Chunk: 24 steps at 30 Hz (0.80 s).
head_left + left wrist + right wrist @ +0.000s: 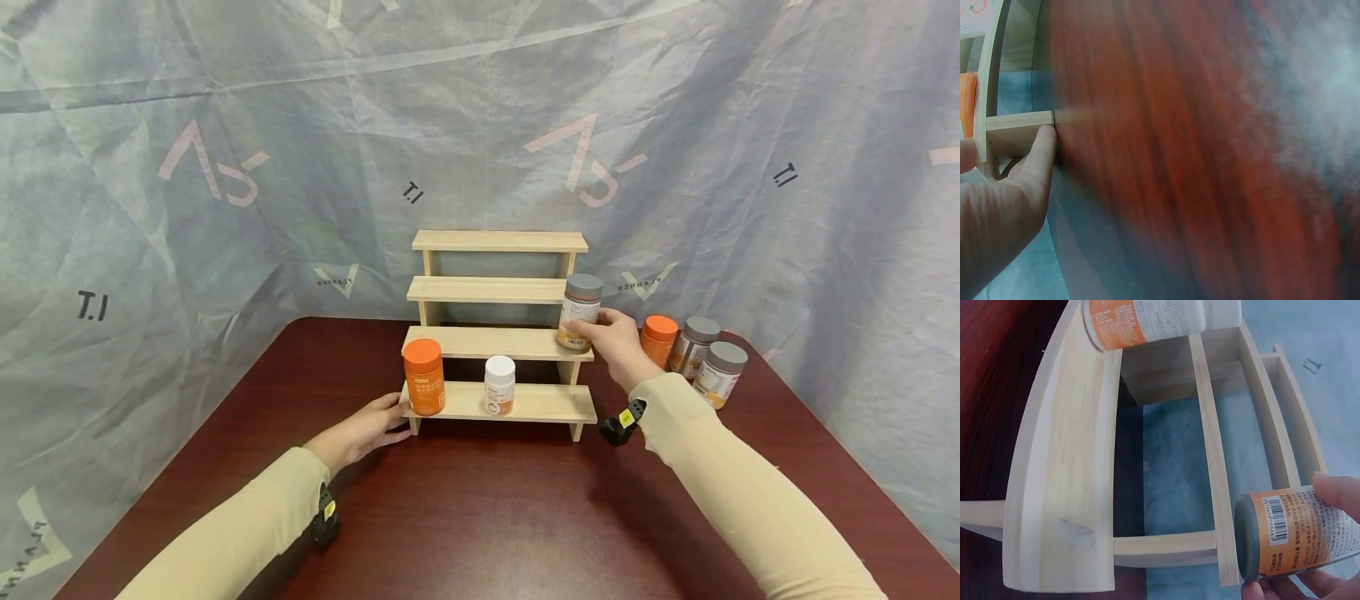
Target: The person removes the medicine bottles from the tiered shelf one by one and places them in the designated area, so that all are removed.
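Note:
A four-step wooden display rack (498, 242) stands on the table. At the left end of its lowest step, my left hand (369, 427) grips the rack, with the thumb (1042, 147) against the end support. My right hand (618, 342) holds a grey-lidded supplement jar (582, 312) upright at the right end of the second step from the bottom. A barcode label and orange band show on that jar (1297, 531) in the right wrist view; whether its base touches the step I cannot tell. On the lowest step stand an orange jar (424, 379) and a small white bottle (499, 386).
Right of the rack, behind my right forearm, an orange-lidded jar (659, 337) and two grey-lidded jars, one farther back (693, 346) and one nearer (718, 377), stand together on the dark red table (480, 508). A grey printed sheet (480, 125) hangs behind the table.

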{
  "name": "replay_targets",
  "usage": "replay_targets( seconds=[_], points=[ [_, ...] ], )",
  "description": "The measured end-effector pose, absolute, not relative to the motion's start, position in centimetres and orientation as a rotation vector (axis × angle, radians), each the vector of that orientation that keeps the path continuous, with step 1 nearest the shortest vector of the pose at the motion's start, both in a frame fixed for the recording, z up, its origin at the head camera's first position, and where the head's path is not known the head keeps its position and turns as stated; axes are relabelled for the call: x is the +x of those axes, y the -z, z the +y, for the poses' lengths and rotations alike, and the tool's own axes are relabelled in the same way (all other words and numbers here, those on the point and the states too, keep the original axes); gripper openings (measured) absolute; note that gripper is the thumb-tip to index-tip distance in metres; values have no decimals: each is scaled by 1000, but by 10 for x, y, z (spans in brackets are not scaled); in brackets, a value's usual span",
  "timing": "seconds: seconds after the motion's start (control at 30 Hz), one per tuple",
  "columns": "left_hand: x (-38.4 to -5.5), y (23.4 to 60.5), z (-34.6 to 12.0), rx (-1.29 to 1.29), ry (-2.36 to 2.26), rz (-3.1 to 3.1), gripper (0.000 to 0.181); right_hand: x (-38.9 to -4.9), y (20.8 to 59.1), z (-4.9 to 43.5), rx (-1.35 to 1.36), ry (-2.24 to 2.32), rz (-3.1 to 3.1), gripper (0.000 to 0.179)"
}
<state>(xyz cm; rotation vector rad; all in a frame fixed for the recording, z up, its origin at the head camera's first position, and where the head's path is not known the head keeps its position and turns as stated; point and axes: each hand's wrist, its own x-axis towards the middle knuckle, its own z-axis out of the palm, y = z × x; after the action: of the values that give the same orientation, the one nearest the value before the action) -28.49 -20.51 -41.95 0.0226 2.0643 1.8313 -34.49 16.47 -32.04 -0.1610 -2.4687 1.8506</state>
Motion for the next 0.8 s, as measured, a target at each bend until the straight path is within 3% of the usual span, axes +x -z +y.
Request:
replay_targets(
  seconds=[0.8],
  points=[
    [-286, 421, -205, 35, -1839, 2059, 52, -347, 322, 198, -219, -1866, -2458, 73]
  ],
)
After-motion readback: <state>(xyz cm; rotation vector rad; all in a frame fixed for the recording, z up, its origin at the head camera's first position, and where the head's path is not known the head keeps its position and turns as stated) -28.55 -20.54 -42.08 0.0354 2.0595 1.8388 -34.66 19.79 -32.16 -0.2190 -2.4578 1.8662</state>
